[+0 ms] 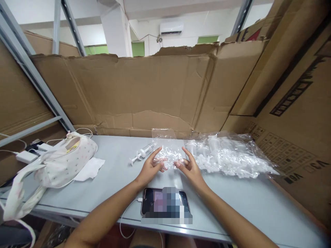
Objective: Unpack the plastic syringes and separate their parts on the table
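A clear plastic bag [167,146] stands between my two hands over the middle of the table. My left hand [150,167] grips its lower left side, with the thumb in front, some fingers showing through the film and the index finger raised. At the lower right edge, my right hand [190,169] pinches the bag with its thumb, the index finger pointing up. Just left of the bag lies a clear plastic syringe [143,152] with a white plunger, its far end close to the film. To the right rests a large clear bag of white syringe-like parts [224,155].
A phone [165,203] with a white charging cable lies at the table's front edge. On the left are a white fabric bag [62,160], a paper sheet [90,169] and white chargers [27,156]. Cardboard [144,89] walls the back; a carton [292,137] stands right.
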{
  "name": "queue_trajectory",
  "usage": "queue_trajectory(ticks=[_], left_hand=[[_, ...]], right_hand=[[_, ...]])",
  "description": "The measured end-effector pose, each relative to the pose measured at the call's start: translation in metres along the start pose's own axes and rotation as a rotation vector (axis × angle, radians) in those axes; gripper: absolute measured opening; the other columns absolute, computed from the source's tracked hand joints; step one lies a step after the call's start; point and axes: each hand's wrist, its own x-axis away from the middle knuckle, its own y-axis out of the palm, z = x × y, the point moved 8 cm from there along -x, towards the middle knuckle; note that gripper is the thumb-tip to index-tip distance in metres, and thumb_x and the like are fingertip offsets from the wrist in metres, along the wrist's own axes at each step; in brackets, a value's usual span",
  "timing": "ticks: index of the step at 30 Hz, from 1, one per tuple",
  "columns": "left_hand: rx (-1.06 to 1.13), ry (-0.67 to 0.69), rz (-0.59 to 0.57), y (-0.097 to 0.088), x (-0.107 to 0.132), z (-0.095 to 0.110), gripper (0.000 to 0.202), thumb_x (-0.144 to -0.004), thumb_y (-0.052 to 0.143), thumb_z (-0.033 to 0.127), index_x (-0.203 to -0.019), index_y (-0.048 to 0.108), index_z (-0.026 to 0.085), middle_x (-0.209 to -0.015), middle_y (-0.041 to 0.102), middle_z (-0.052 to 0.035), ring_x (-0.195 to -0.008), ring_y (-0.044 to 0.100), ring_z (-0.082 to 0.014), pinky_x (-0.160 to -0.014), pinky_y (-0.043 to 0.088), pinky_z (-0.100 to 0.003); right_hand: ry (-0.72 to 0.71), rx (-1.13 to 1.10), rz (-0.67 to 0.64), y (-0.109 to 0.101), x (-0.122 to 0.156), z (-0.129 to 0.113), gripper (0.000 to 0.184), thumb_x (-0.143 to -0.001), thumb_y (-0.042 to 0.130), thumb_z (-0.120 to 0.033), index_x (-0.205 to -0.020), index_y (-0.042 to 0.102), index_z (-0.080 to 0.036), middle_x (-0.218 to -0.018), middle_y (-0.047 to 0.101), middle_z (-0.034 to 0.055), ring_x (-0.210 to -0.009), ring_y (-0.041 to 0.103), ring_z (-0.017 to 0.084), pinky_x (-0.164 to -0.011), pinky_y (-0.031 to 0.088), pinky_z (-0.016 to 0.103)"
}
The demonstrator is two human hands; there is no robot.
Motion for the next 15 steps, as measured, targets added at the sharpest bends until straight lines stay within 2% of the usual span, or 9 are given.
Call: queue_trajectory(ticks=[5, 10, 15], left_hand=[[-0.107, 0.066, -0.012, 0.008, 0.006, 0.004, 0.05, -0.081, 0.061, 0.03, -0.13, 0.048, 0.023, -0.111, 0.065, -0.0105, -0.077, 0.068, -0.0168, -0.071, 0.054, -0.029], [-0.132, 0.133, -0.002, 0.011, 0.008, 0.011, 0.034, -0.083, 0.059, 0.031, -0.116, 0.059, 0.021, -0.115, 0.063, -0.0101, -0.097, 0.065, -0.0229, -0.07, 0.054, -0.028], [-0.092, 0.115, 0.004, 0.004, 0.005, 0.012, 0.036, -0.085, 0.056, 0.035, -0.117, 0.058, 0.019, -0.102, 0.069, -0.0103, -0.075, 0.068, -0.0175, -0.069, 0.052, -0.029]], right_hand=[[-0.037, 0.001, 0.081, -0.003, 0.001, 0.003, 0.082, -0.071, 0.071, -0.04, -0.14, 0.028, -0.026, -0.077, 0.063, 0.0005, -0.082, 0.063, 0.022, -0.081, 0.049, 0.039], [-0.028, -0.039, 0.119, -0.005, 0.002, 0.005, 0.086, -0.069, 0.073, -0.038, -0.14, 0.025, -0.025, -0.071, 0.067, -0.0014, -0.071, 0.065, 0.021, -0.076, 0.051, 0.038], [-0.022, -0.055, 0.148, -0.011, 0.0, 0.001, 0.083, -0.067, 0.075, -0.037, -0.136, 0.031, -0.021, -0.067, 0.069, -0.0015, -0.071, 0.067, 0.021, -0.077, 0.05, 0.039]])
